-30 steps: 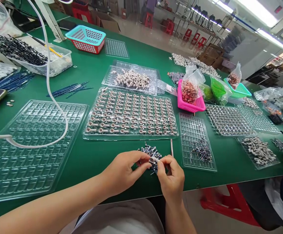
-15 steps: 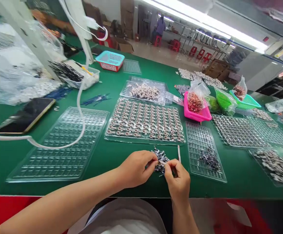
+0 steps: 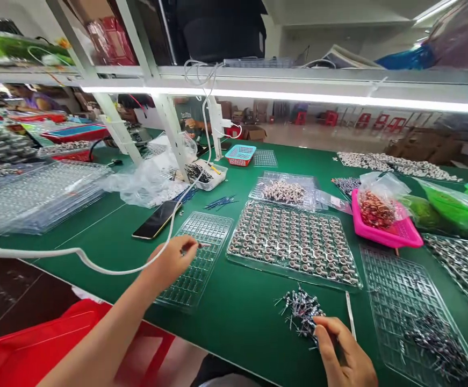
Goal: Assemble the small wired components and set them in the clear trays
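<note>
My left hand (image 3: 176,255) is over the clear plastic tray (image 3: 185,290) with rows of small slots. Its thumb and forefinger are closed on a small pale part (image 3: 204,245) whose tip points right. My right hand (image 3: 346,349) is at the right edge of a loose pile of small dark components with thin wire legs (image 3: 300,309). Its thumb and forefinger are pinched together there; what lies between them is too small to make out. Beyond the pile, another clear tray (image 3: 258,260) carries rows of pale parts with round brown rings.
A white cable (image 3: 108,271) loops across near my left forearm. A phone (image 3: 157,219) lies left of the slotted tray. At right are a pink basket (image 3: 387,234) with bagged copper-coloured parts and a tray (image 3: 395,301) of dark components. A lit shelf (image 3: 266,95) spans overhead.
My view has turned left. My left hand has moved away from my right hand, leftward to the slotted tray, carrying a small part. My right hand has gone down to the component pile.
</note>
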`<state>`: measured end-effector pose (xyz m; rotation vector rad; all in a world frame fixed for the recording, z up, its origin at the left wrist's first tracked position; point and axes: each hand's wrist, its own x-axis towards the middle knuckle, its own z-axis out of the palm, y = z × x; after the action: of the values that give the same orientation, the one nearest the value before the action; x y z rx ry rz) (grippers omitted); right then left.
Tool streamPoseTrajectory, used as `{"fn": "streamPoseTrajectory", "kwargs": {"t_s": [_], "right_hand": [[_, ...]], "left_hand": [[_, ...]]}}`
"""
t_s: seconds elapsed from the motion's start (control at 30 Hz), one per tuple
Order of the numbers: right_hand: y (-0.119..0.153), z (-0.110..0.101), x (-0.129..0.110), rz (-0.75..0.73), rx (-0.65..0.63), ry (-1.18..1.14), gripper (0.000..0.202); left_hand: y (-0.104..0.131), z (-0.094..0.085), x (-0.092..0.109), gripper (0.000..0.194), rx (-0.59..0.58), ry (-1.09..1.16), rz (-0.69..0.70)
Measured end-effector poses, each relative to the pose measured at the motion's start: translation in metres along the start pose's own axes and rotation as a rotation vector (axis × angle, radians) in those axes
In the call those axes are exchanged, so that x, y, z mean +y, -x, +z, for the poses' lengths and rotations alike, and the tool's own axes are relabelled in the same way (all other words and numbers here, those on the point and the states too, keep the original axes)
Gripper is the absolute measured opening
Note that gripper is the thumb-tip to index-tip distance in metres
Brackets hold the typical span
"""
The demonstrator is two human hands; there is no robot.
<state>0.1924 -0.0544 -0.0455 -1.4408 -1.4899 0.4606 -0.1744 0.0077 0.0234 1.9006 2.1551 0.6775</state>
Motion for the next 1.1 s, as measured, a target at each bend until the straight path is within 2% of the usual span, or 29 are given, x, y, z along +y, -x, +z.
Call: {"fn": "streamPoseTrajectory", "kwargs": {"t_s": [0.13, 0.23, 0.3, 0.4, 0.53, 0.6, 0.67, 0.73, 0.83, 1.0, 1.1], "right_hand": [[-0.001, -0.001, -0.002, -0.021, -0.024, -0.061, 0.028], [-0.003, -0.003, 0.001, -0.083, -0.034, -0.080, 0.024], [-0.005, -0.005, 0.003, -0.124, -0.056, -0.069, 0.021], [-0.006, -0.005, 0.003, -0.160, -0.076, -0.061, 0.018], [-0.007, -0.003, 0.002, -0.178, -0.110, -0.071, 0.014], [-0.007, -0.003, 0.002, -0.181, -0.117, -0.065, 0.013], [-0.007, -0.005, 0.002, -0.184, -0.122, -0.052, 0.012], [-0.006, -0.006, 0.003, -0.189, -0.126, -0.043, 0.011], [-0.006, -0.005, 0.001, -0.197, -0.123, -0.048, 0.011], [-0.006, -0.002, -0.001, -0.207, -0.130, -0.083, 0.012], [-0.006, -0.002, 0.000, -0.193, -0.137, -0.099, 0.012]], "left_hand": [[-0.007, -0.002, -0.014, 0.030, -0.056, -0.087, -0.045], [-0.014, 0.000, -0.014, 0.031, -0.119, -0.218, -0.022], [-0.020, 0.003, -0.009, 0.031, -0.115, -0.264, 0.009], [-0.026, 0.015, 0.009, 0.036, -0.100, -0.248, 0.128], [-0.029, 0.044, 0.058, 0.031, -0.161, -0.141, 0.403], [-0.034, 0.057, 0.080, 0.026, -0.193, -0.125, 0.457], [-0.042, 0.066, 0.094, 0.026, -0.233, -0.129, 0.483], [-0.054, 0.072, 0.098, 0.027, -0.301, -0.140, 0.494], [-0.073, 0.075, 0.094, 0.024, -0.443, -0.144, 0.505], [-0.098, 0.074, 0.092, 0.019, -0.650, -0.124, 0.573], [-0.105, 0.070, 0.097, 0.016, -0.723, -0.108, 0.604]]}}
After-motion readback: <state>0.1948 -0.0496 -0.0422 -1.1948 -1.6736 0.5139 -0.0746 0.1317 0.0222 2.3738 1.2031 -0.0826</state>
